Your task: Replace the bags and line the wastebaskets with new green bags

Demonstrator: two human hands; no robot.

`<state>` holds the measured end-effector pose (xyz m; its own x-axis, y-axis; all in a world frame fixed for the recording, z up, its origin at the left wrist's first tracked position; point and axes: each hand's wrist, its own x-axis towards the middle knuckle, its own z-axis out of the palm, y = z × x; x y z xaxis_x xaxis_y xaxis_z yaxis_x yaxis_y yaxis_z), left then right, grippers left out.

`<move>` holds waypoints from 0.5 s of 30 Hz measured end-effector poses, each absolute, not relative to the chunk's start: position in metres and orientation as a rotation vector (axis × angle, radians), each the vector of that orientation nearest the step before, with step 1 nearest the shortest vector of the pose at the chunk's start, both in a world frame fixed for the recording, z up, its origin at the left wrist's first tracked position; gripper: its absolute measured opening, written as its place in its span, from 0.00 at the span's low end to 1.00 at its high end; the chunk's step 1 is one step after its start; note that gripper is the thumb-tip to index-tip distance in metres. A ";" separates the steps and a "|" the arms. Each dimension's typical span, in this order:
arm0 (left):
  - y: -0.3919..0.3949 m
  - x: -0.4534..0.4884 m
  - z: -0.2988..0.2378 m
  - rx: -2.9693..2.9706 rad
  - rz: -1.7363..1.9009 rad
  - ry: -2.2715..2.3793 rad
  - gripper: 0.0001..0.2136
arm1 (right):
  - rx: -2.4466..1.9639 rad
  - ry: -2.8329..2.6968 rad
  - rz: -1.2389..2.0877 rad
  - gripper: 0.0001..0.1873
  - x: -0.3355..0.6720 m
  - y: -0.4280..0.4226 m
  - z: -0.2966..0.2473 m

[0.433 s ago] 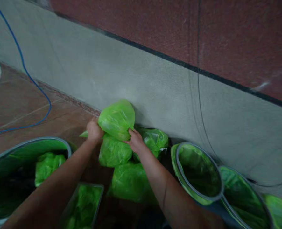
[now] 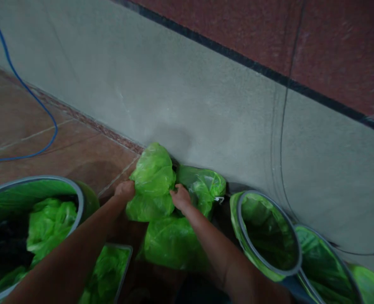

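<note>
Both my hands grip one filled bright green plastic bag [image 2: 153, 171] at the foot of the grey wall. My left hand [image 2: 125, 190] is closed on its left side and my right hand [image 2: 180, 197] is closed on its right side. The bag rests on top of other filled green bags: one directly below it [image 2: 149, 207], one to the right [image 2: 202, 185] and a larger one nearer to me [image 2: 172, 245].
Round bins lined with green bags stand around: a large one at left [image 2: 76, 194], a small square one [image 2: 123, 261] near me, two at right [image 2: 296, 257], [image 2: 324, 261]. A blue cable [image 2: 31, 95] lies on the brown tiled floor. The grey wall [image 2: 206, 109] closes the far side.
The top green bag has come down and now sits lower on the pile. Both hands moved down with it, and the view shifted slightly.
</note>
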<state>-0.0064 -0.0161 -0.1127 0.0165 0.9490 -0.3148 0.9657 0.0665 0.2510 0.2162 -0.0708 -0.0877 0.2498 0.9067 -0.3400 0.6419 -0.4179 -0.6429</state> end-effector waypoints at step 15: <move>-0.029 0.043 -0.108 2.075 -0.028 1.562 0.30 | -2.251 -2.262 0.572 0.25 0.220 -0.105 -0.106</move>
<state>0.0431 -0.0293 -0.1081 0.3287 0.8859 -0.3274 0.8971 -0.1845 0.4015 0.2203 -0.1046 -0.1056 -0.0333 0.9486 -0.3146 0.9842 -0.0237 -0.1755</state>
